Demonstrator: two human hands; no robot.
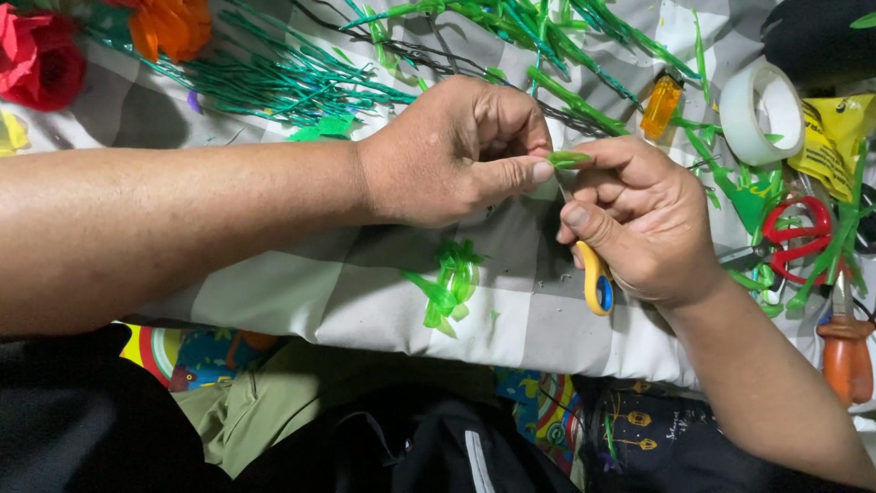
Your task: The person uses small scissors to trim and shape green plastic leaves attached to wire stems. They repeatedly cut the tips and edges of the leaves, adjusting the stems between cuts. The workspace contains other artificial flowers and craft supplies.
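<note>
Over the checked cloth (365, 292), the left hand (456, 151) reaches in from the left with its forearm level and knuckles up, meeting the right hand (643, 224), which comes up from the lower right. Between them a green strip (570, 160) lies roughly level, long axis left to right, just above the cloth. Left thumb and forefinger pinch its left end; the right fingers curl shut on its right end and on yellow scissors (596, 281), handle pointing down.

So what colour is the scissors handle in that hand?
Yellow with a blue inner ring: the scissors handle pokes out under the right hand, seen in the head view.
</note>
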